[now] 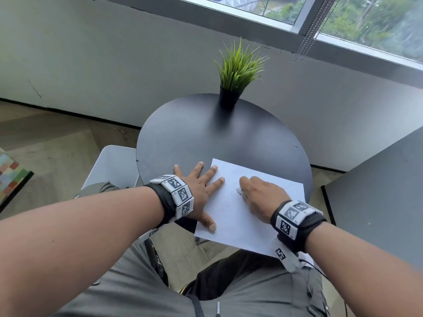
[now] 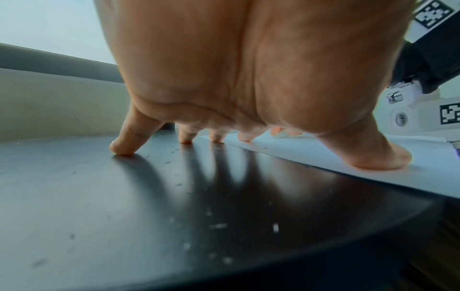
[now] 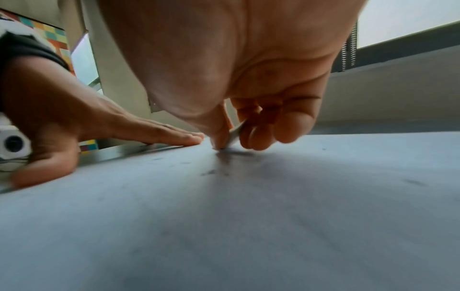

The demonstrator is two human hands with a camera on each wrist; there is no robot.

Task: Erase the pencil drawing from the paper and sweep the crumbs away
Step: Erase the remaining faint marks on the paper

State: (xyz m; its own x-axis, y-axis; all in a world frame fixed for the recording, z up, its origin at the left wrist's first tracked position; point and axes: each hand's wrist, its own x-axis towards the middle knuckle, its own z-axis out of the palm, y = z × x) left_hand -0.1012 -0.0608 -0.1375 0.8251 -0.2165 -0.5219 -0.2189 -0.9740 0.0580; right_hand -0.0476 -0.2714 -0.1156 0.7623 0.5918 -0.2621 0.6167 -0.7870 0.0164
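Note:
A white sheet of paper lies on the near right part of the round black table, its near edge hanging over the rim. My left hand lies flat and spread, thumb and two fingers pressing the paper's left edge, the other fingers on the table. My right hand pinches a small white eraser between thumb and fingers and holds it down on the paper. The eraser shows as a pale sliver at the fingertips. Faint dark specks and crumbs lie on the sheet just in front of it.
A potted green plant stands at the table's far edge. A white chair sits left of the table, and a grey tabletop is at the right. Small pale crumbs dot the black table near my left hand.

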